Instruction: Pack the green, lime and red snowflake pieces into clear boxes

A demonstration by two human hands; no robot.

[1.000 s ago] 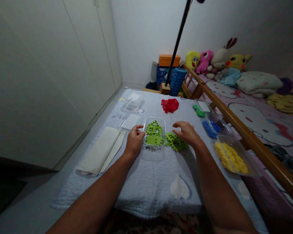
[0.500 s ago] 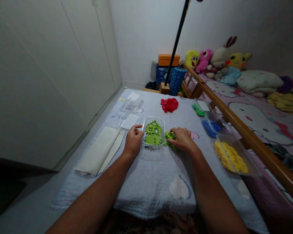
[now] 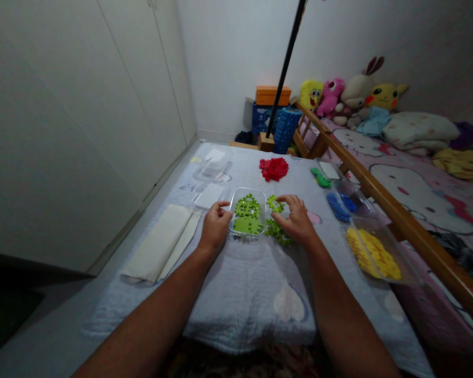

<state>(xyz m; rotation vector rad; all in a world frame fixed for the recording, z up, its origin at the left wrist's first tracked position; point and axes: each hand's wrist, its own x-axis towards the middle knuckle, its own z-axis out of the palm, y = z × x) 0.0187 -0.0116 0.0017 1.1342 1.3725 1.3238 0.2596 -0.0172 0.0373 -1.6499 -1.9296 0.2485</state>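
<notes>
A clear plastic container (image 3: 247,237) stands in the middle of the cloth-covered table with flat, light green interlocking building pieces (image 3: 247,226) inside. My left hand (image 3: 216,223) is at its left edge, fingers curled and thumb against the rim. To the right of the container, my right hand (image 3: 295,216) pinches a light green building piece (image 3: 275,203) between thumb and fingers, raised over the pile. Beneath that hand lies a loose pile of green pieces (image 3: 278,232), partly hidden by it.
A heap of red pieces (image 3: 274,169) lies farther back. Along the right edge are containers with green (image 3: 320,178), blue (image 3: 339,206) and yellow pieces (image 3: 372,252). Clear lidded containers (image 3: 213,160) and a folded cream cloth (image 3: 157,244) lie left. A wooden bed rail (image 3: 378,197) borders the right side.
My right hand has lifted slightly from the green pile, and a light green piece now shows in its fingers. My left hand has stayed at the container.
</notes>
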